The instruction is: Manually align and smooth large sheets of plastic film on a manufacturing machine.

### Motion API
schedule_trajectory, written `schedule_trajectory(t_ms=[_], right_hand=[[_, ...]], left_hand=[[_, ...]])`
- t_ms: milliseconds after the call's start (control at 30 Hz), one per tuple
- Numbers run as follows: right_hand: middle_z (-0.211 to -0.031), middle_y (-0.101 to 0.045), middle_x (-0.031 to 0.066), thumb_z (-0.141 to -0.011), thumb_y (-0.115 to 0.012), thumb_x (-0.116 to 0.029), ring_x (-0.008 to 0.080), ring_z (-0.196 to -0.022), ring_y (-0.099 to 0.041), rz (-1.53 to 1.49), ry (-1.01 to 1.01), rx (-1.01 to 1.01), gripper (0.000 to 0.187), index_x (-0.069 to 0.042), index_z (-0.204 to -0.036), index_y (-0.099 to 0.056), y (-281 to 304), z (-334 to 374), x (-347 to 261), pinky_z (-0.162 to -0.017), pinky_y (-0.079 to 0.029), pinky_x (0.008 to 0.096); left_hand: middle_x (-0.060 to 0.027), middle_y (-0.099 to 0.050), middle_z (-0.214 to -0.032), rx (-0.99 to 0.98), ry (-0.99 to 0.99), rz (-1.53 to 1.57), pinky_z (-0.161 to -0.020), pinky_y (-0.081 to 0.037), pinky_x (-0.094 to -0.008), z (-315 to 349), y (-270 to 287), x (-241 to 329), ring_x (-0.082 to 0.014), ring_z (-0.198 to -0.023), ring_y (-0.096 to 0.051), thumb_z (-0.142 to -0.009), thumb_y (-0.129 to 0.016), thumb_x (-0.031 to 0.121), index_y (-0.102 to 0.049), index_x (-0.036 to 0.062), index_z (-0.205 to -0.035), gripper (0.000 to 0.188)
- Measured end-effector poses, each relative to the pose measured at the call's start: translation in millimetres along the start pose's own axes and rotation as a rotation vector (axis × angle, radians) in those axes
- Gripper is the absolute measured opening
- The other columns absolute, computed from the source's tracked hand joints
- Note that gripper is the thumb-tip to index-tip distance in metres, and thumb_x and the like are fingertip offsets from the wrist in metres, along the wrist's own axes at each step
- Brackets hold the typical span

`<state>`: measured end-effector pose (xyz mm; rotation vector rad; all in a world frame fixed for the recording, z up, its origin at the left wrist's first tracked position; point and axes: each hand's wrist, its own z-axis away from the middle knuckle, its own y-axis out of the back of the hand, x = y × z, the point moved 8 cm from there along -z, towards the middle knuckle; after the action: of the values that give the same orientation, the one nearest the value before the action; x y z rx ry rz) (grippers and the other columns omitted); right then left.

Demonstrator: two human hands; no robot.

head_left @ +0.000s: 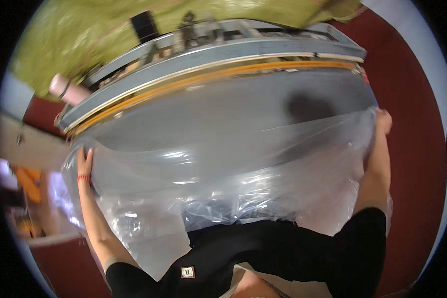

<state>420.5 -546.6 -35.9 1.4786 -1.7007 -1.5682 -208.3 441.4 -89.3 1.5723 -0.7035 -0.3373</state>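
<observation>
A clear plastic sheet [184, 166] stretches between my two hands over the near part of a grey tabletop [198, 111]. It hangs in shiny folds toward my body. At the left end, my left hand [84, 161], with a red band at the wrist, holds the sheet near its far edge; thumb and fingers show only partly, pointing away from me. My right hand [383, 121] is closed around the sheet's corner at the table's right edge, with that arm reaching farther forward. From hand to hand the sheet's far edge runs slightly slack.
Along the table's far side runs a long grey trough [263, 47] holding tools and blocks, with an orange strip [223, 72] before it. A pink roll [67, 89] lies at its left end. Behind hangs yellow-green sheeting [89, 30]. Dark red floor [407, 164] borders the right.
</observation>
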Motion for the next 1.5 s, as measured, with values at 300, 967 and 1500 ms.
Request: schedule_trajectory(t_ms=[300,967,1500], right_hand=[[-0.089,-0.062,0.0155,-0.08,-0.044,-0.022,0.0308,-0.085,-0.06,0.201,-0.062,0.162,0.024,-0.006,-0.089,-0.06,9,2,-7,-0.07,-0.049,0.042],[-0.091,-0.062,0.0162,-0.084,-0.039,-0.019,0.0302,-0.086,-0.061,0.13,-0.015,0.075,0.026,-0.003,-0.095,-0.056,7,-1,-5,-0.071,-0.049,0.0409],[-0.096,-0.06,0.0173,-0.083,-0.039,-0.024,0.0351,-0.09,-0.057,0.102,0.038,0.064,0.029,-0.004,-0.097,-0.056,2,0,-1,-0.072,-0.046,0.0448]], left_hand=[[-0.0157,-0.054,-0.11,0.391,0.252,-0.087,-0.087,-0.039,-0.034,-8,43,4,-0.0286,-0.101,-0.052,-0.086,-0.046,0.035,-0.055,0.0013,-0.108,0.041],[-0.0104,-0.056,-0.099,-1.071,-0.574,2.282,-0.075,-0.047,-0.0322,241,68,609,-0.0162,-0.076,-0.058,-0.073,-0.058,0.011,-0.028,0.0039,-0.13,0.064],[0.005,-0.051,-0.066,-0.188,0.33,1.687,-0.041,-0.028,-0.0135,219,39,389,-0.0004,-0.057,-0.044,-0.082,-0.055,0.014,-0.054,0.007,-0.08,0.008]])
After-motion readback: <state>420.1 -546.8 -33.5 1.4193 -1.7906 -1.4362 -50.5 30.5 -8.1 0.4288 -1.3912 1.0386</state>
